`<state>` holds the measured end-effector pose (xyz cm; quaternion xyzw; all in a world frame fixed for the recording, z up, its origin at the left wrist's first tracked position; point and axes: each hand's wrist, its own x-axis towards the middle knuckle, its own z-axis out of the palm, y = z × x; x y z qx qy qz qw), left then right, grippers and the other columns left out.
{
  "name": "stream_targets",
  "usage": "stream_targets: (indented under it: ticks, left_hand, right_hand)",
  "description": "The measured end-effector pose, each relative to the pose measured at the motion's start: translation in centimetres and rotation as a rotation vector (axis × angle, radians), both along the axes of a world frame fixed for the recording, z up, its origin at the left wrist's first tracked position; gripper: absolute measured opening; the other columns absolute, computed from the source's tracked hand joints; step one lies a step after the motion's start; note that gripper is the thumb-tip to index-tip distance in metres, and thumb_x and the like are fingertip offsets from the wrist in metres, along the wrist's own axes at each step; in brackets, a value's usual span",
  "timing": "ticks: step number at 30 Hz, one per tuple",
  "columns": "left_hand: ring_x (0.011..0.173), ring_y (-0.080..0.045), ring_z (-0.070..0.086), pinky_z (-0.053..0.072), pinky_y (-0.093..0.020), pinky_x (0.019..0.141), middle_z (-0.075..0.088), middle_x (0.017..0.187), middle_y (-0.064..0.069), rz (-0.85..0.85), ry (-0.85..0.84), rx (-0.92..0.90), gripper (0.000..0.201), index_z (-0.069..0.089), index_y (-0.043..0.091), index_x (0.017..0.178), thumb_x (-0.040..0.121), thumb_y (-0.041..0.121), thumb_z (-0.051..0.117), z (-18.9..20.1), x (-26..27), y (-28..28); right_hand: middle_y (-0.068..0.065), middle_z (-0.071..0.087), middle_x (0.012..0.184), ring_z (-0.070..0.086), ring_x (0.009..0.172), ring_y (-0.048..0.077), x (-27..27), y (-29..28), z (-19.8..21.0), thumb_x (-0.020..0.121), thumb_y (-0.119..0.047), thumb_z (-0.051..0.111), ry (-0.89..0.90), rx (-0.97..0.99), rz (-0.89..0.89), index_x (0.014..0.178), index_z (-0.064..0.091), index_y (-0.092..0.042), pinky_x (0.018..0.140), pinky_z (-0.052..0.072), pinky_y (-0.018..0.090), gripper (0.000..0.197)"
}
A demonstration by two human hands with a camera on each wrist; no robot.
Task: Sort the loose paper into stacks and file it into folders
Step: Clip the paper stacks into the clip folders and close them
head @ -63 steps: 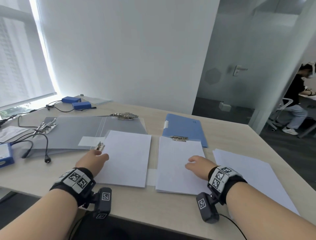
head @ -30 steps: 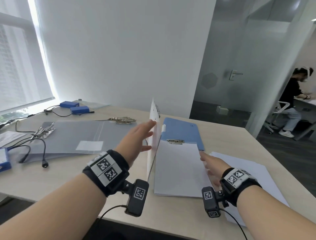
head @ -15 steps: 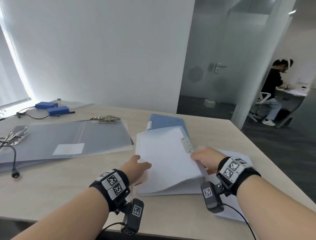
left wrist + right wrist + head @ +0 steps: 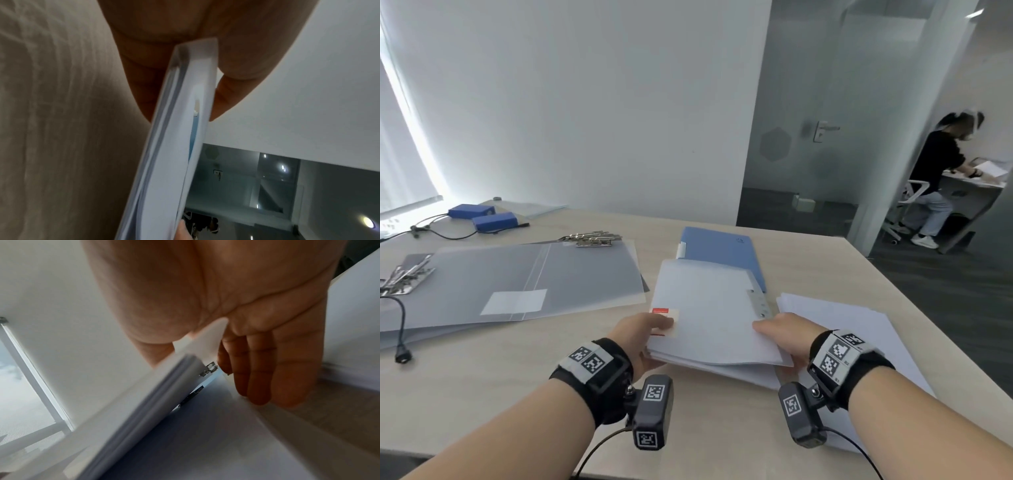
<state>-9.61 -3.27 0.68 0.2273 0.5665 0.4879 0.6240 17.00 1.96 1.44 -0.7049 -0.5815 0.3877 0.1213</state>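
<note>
The translucent white folder [image 4: 714, 315], which half a second ago was still folding shut over the paper stack [image 4: 726, 368], now lies nearly closed on it at the desk's [image 4: 493, 370] near edge, overlapping the blue folder [image 4: 722, 248]. The left hand [image 4: 642, 337] has moved onto the spine edge and pinches it thumb-on-top, while the right hand [image 4: 786, 334] grips the opposite edge, fingers underneath.

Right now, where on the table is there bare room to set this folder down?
Bare table lies along the near edge, left of the left hand. Beyond it, grey folders crowd the top. Right of the white folder, loose paper.
</note>
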Motion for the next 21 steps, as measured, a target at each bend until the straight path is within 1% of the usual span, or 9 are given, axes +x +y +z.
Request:
stream_targets:
  ticks: [2, 4, 6, 8, 11, 13, 16, 19, 21]
  left_hand:
    - [0.078, -0.032, 0.069, 0.059, -0.041, 0.063, 0.072, 0.092, -0.014, -0.042, 0.009, 0.040, 0.021, 0.066, 0.012, 0.110, 0.091, 0.003, 0.061, -0.2, -0.2, 0.3]
    - [0.078, -0.029, 0.068, 0.058, -0.039, 0.061, 0.073, 0.091, -0.010, -0.072, 0.008, 0.104, 0.030, 0.067, 0.020, 0.117, 0.094, 0.005, 0.055, -0.5, -0.5, 1.1]
    - [0.078, -0.026, 0.070, 0.058, -0.038, 0.060, 0.075, 0.091, -0.007, -0.083, -0.010, 0.166, 0.036, 0.066, 0.026, 0.120, 0.096, 0.005, 0.052, -0.4, -0.8, 2.0]
    - [0.076, -0.024, 0.072, 0.058, -0.037, 0.060, 0.077, 0.091, -0.004, -0.093, -0.034, 0.221, 0.037, 0.067, 0.029, 0.119, 0.097, 0.005, 0.050, 0.0, -0.9, 3.2]
    - [0.084, -0.026, 0.071, 0.059, -0.039, 0.063, 0.075, 0.100, -0.006, -0.089, -0.020, 0.255, 0.033, 0.065, 0.026, 0.118, 0.097, 0.005, 0.051, 0.9, -0.6, 5.7]
    - [0.088, -0.029, 0.068, 0.059, -0.040, 0.064, 0.070, 0.107, -0.010, -0.071, 0.029, 0.243, 0.028, 0.060, 0.020, 0.118, 0.095, 0.005, 0.055, 1.2, -0.3, 7.8]
    - [0.088, -0.030, 0.067, 0.057, -0.040, 0.066, 0.067, 0.107, -0.013, -0.061, 0.112, 0.208, 0.025, 0.057, 0.014, 0.115, 0.093, 0.004, 0.061, 1.4, 0.1, 11.4]
    - [0.089, -0.031, 0.066, 0.058, -0.045, 0.082, 0.069, 0.103, -0.013, -0.085, 0.269, 0.223, 0.023, 0.061, 0.011, 0.114, 0.092, 0.009, 0.067, 1.5, 0.3, 15.3]
    - [0.086, -0.030, 0.066, 0.055, -0.041, 0.083, 0.072, 0.094, -0.009, -0.099, 0.436, 0.268, 0.022, 0.068, 0.009, 0.110, 0.089, 0.017, 0.070, 1.3, 0.4, 17.5]
  right_hand:
    - [0.009, 0.070, 0.107, 0.069, 0.099, 0.029, 0.3, 0.5, -0.6, 0.069, -0.055, 0.061, 0.057, -0.011, -0.013, 0.114, 0.061, -0.013, 0.092, 0.057, 0.044, 0.061]
    - [0.008, 0.071, 0.109, 0.071, 0.096, 0.026, 0.5, 1.0, -1.0, 0.085, -0.045, 0.065, 0.174, -0.021, -0.038, 0.120, 0.060, -0.013, 0.086, 0.058, 0.041, 0.048]
    - [0.006, 0.070, 0.119, 0.071, 0.098, 0.023, 0.7, 1.7, -1.5, 0.093, -0.038, 0.063, 0.304, -0.024, -0.067, 0.137, 0.052, -0.017, 0.076, 0.060, 0.037, 0.050]
    - [0.007, 0.063, 0.129, 0.068, 0.095, 0.027, 0.5, 2.4, -1.7, 0.093, -0.036, 0.062, 0.442, -0.041, -0.115, 0.147, 0.041, -0.025, 0.058, 0.057, 0.034, 0.059]
    - [0.010, 0.062, 0.117, 0.058, 0.082, 0.027, -0.1, 3.9, -1.7, 0.096, -0.011, 0.051, 0.599, 0.048, -0.246, 0.128, 0.045, -0.028, 0.052, 0.045, 0.028, 0.037]
    - [0.013, 0.061, 0.113, 0.055, 0.084, 0.028, -0.1, 5.7, -2.0, 0.093, -0.001, 0.047, 0.594, 0.118, -0.312, 0.125, 0.051, -0.019, 0.052, 0.042, 0.027, 0.037]
    - [0.017, 0.061, 0.101, 0.052, 0.076, 0.028, -0.1, 8.6, -2.3, 0.089, 0.004, 0.045, 0.533, 0.159, -0.340, 0.119, 0.064, -0.008, 0.046, 0.039, 0.024, 0.038]
    - [0.017, 0.059, 0.088, 0.049, 0.062, 0.026, -0.1, 11.6, -2.3, 0.088, 0.006, 0.046, 0.434, 0.219, -0.346, 0.103, 0.068, -0.009, 0.042, 0.033, 0.023, 0.030]
    - [0.015, 0.058, 0.078, 0.048, 0.060, 0.026, -0.3, 13.9, -2.1, 0.088, 0.004, 0.046, 0.361, 0.265, -0.345, 0.092, 0.069, -0.010, 0.044, 0.034, 0.027, 0.027]
